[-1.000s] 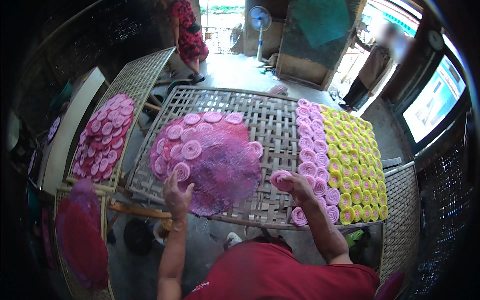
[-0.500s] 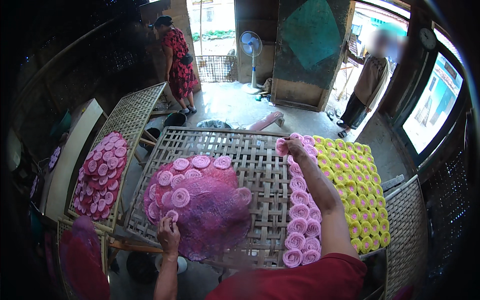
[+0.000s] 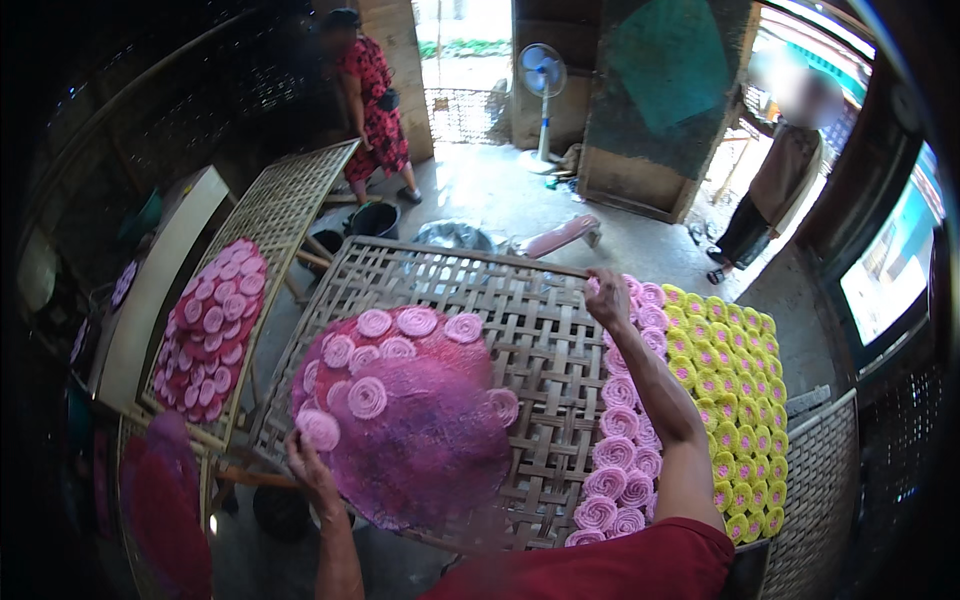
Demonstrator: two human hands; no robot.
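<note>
Currently I see the left hand (image 3: 314, 474) pinching a pink rosette (image 3: 319, 430) by the purple sheets (image 3: 425, 445)' left edge. Right hand (image 3: 608, 300) is at the far end of the pink rows (image 3: 606, 482) on the woven rack (image 3: 555, 370); can't tell whether it's gripping one.

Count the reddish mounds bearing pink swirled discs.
2: a central mound on the middle woven rack, beside the left hand, and a left mound on the lattice rack. Others may be hidden at the dark edges.

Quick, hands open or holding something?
Left hand: holding a round pink disc.
Right hand: at the far end of pink spiral discs in rows; grip cannot be told.
</note>
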